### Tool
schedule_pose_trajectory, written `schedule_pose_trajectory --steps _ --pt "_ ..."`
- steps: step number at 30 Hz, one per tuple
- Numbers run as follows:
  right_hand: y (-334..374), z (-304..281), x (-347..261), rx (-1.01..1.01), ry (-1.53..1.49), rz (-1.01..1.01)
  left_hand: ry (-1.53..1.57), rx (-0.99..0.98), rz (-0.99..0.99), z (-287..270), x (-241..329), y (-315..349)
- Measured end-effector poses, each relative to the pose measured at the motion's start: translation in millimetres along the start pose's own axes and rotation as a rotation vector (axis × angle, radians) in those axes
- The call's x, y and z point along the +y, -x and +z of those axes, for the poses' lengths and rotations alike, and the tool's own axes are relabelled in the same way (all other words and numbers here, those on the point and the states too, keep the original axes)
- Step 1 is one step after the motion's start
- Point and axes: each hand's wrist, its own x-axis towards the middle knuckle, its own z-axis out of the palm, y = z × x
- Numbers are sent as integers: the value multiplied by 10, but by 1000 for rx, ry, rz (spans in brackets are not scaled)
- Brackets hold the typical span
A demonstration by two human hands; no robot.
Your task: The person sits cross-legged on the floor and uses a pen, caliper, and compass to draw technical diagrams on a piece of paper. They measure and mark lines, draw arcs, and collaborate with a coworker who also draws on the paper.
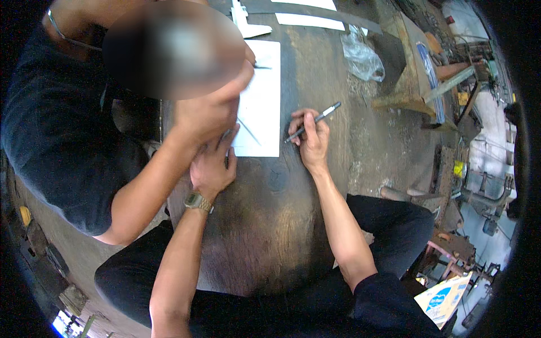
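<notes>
A white sheet of paper [262, 124] with a few thin dark lines lies on the dark wooden table [265, 225]. My left hand [214, 169], with a gold-coloured watch [198, 201] on its wrist, rests at the sheet's lower left corner, fingers stretched out. Some of those fingers are hidden beneath a co-worker's hand [211, 110], which reaches over the sheet from the left. To the right of the sheet, my right hand [313, 138] grips a dark pen [328, 110] with a pale band, its lower end slanting toward the table.
Beyond the sheet lie a pale caliper-shaped tool [248, 27], a long dark strip [332, 20] and white paper strips [310, 21]. A clear plastic bag [363, 56] sits at the upper right, near a wooden stand [403, 84]. The co-worker's dark sleeve [62, 141] fills the left side.
</notes>
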Motion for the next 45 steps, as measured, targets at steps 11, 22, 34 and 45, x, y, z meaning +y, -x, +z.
schedule_pose_trajectory --steps 11,22,34,45 --pt "-40 1 20 -60 -132 -3 -88 122 135 -38 4 -49" --pt "-112 -22 -25 -36 -260 37 -68 102 83 -80 51 -34" --pt "-33 20 11 14 -131 -14 -75 29 2 -70 42 -30" --pt "-41 8 11 -27 -136 -45 -98 125 117 -82 66 -71"
